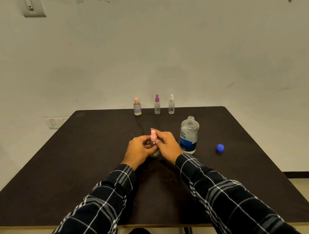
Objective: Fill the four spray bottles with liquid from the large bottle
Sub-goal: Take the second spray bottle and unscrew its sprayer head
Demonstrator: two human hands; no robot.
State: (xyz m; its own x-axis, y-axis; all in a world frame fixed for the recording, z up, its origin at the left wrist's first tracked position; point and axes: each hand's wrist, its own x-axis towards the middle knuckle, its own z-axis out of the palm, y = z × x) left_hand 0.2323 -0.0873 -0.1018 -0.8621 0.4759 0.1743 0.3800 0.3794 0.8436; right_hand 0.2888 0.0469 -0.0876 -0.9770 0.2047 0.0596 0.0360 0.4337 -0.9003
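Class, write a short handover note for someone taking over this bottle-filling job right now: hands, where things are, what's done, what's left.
Left hand holds the small pink-topped spray bottle upright on the table; right hand has a grip on its top.
Large bottle stands open beside the right hand; its blue cap lies further right.
Three small bottles stand capped at the far edge.
How full each bottle is cannot be read, so check the levels.

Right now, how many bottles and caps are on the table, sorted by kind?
Small clear spray bottles: 3, pink-topped in the hands, purple-topped, white-topped
Small pink-capped bottle with lilac label: 1
Large clear bottle with blue label, open: 1
Loose blue cap: 1
Total: 6
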